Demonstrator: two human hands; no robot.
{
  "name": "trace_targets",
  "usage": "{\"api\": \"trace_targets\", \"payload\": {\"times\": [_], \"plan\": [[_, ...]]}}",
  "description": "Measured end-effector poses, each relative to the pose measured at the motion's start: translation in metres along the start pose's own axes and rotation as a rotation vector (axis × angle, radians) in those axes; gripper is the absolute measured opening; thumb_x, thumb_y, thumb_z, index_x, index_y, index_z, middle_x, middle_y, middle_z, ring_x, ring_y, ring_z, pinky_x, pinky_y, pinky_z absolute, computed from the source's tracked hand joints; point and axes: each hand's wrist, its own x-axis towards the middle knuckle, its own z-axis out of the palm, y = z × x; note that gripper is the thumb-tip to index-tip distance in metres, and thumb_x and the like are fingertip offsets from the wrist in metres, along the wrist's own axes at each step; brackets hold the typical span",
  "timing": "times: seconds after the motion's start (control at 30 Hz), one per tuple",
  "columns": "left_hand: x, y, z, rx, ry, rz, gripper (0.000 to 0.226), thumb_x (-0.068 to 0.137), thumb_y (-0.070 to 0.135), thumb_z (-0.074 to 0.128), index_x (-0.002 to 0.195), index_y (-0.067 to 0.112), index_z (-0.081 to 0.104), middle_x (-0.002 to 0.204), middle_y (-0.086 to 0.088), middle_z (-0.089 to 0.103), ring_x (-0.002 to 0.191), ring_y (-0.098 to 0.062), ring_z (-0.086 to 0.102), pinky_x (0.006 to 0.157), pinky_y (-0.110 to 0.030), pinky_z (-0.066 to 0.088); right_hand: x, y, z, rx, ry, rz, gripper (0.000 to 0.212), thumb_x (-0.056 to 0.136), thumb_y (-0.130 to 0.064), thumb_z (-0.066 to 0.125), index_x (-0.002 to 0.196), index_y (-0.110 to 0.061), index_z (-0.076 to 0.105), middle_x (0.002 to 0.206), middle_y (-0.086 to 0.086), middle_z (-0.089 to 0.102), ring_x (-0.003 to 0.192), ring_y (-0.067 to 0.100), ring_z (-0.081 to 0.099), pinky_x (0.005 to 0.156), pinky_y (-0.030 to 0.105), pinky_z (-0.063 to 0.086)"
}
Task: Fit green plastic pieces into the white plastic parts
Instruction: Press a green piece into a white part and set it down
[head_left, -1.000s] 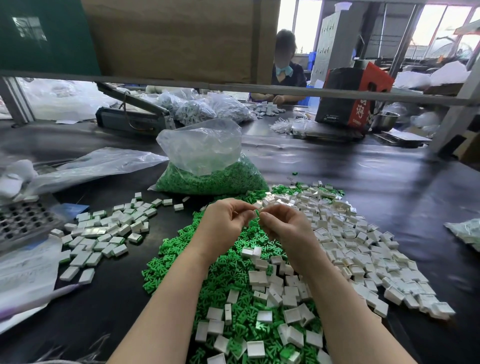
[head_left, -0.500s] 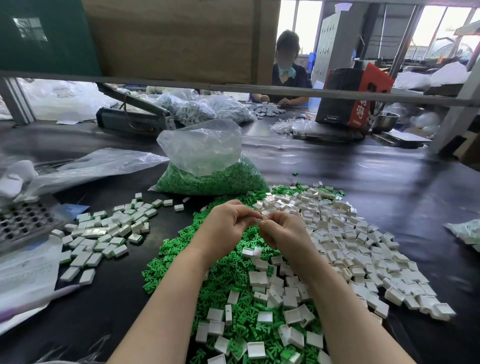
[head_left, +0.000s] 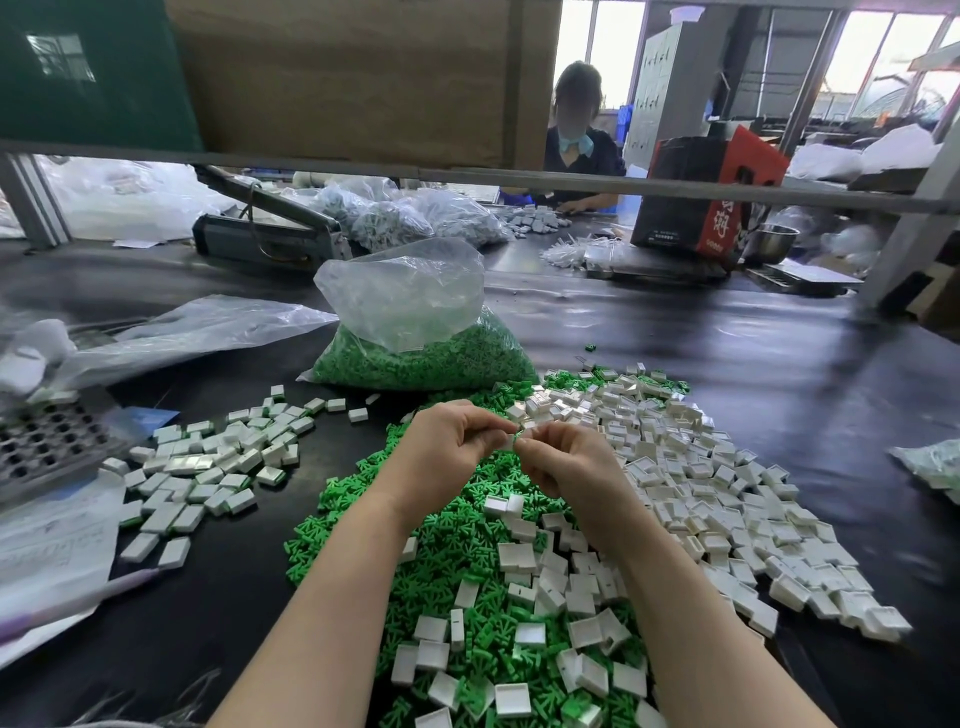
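Both hands meet above the middle of the black bench (head_left: 753, 364). The left hand (head_left: 449, 447) and the right hand (head_left: 563, 462) each curl their fingers and pinch one small white part with a green piece (head_left: 516, 438) at their touching fingertips; the part itself is mostly hidden. Below them lies a heap of green pieces (head_left: 363, 499), with loose white parts (head_left: 691, 467) spread to the right and near. A smaller group of white parts (head_left: 208, 467) sits to the left. A clear bag of green pieces (head_left: 415, 358) stands just beyond the hands. Far right, a red and black box (head_left: 711, 192) bears white characters too blurred to read.
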Motion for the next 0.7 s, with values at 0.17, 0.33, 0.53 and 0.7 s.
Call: {"api": "trace_targets", "payload": {"times": [0.17,0.33,0.53,0.7], "plan": [[-0.001,0.002,0.001,0.013,-0.031,-0.012,0.018,0.092,0.009,0.066,0.103,0.019,0.077,0.09,0.008,0.067,0.086,-0.004,0.066,0.086,-0.029,0.057,-0.001,-0.001,0.001,-0.075,-0.014,0.002,0.022,0.089,-0.005,0.06,0.068,-0.012,0.061,0.051,-0.009,0.051,0.046,0.006,0.041,0.045,0.018,0.035],[-0.001,0.003,0.003,0.03,-0.059,-0.017,0.018,0.092,0.01,0.065,0.101,0.021,0.077,0.089,0.009,0.068,0.085,-0.006,0.067,0.085,-0.031,0.057,-0.002,-0.003,0.004,-0.124,-0.001,0.053,0.02,0.088,-0.004,0.056,0.07,-0.011,0.058,0.058,-0.003,0.051,0.052,0.011,0.042,0.049,0.024,0.035],[-0.003,0.005,-0.001,0.014,-0.04,-0.071,0.017,0.092,0.011,0.066,0.098,0.024,0.077,0.083,0.012,0.073,0.081,-0.02,0.07,0.077,-0.039,0.06,-0.004,-0.003,0.007,-0.192,-0.001,0.023,0.017,0.092,-0.009,0.055,0.076,-0.011,0.056,0.061,-0.002,0.05,0.052,0.01,0.041,0.048,0.022,0.036],[-0.007,-0.009,-0.035,0.175,0.304,-0.21,0.005,0.088,0.024,0.072,0.09,0.027,0.076,0.074,0.017,0.071,0.069,-0.008,0.066,0.065,-0.027,0.052,0.0,0.003,0.004,-0.538,0.145,-0.072,0.015,0.094,-0.022,0.061,0.081,-0.016,0.056,0.07,-0.003,0.057,0.06,0.008,0.051,0.054,0.015,0.042]]}}
